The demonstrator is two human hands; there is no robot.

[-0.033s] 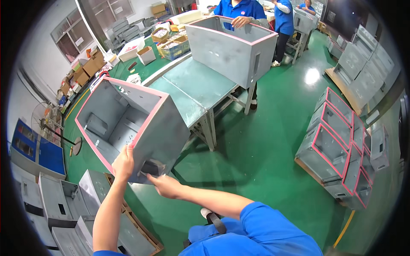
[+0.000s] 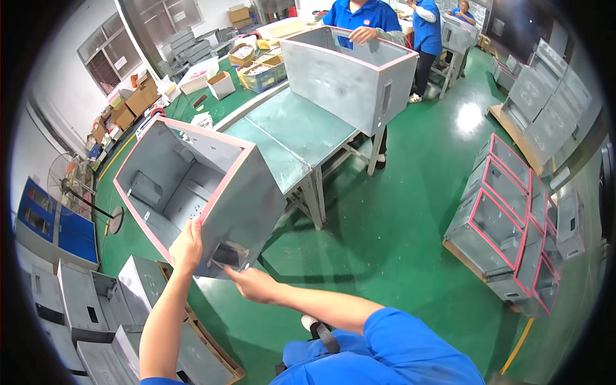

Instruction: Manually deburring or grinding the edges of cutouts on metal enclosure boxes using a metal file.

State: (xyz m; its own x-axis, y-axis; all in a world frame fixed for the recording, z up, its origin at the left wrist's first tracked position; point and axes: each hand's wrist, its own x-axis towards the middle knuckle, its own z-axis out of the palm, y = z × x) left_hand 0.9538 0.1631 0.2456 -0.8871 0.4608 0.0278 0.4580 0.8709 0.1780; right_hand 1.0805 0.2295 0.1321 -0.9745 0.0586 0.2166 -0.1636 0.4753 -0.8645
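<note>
- Setting: a glossy green floor (image 2: 378,263) spreads beyond and to the right of your right hand (image 2: 256,285); ahead of both your hands stands a green-topped table (image 2: 289,128), its surface marked with pale, scuffed patches.
- Grey box (image 2: 250,186): directly ahead of your hands, at the near end of the table, tilted, its open face turned up and toward your left; what bears it underneath is hidden.
- Your left hand: this hand (image 2: 186,247) is curled on the near rim of the grey box, some fingers out of sight.
- Your right hand: fingers folded, the foremost fingertip at the lower edge of a rectangular cutout (image 2: 228,255); whether it pinches anything, you cannot tell from this view.
- Surface: matte, mottled grey walls with flat faces and straight edges; a pinkish band follows the rim. Inside, beyond your left hand, lie a raised rounded panel (image 2: 146,188) and small holes in the wall.
- Second box (image 2: 333,80): farther ahead and right of your hands, on the table, similarly grey and pink-rimmed; a co-worker's hand (image 2: 363,34) rests on its rim.
- Pink-rimmed boxes (image 2: 494,237): grouped well to the right of your right hand.
- Grey cabinets (image 2: 83,301): left of your left hand, some with dark slots.
- Writing: a white sheet (image 2: 120,62), far ahead and left of your left hand, is too small to read.
</note>
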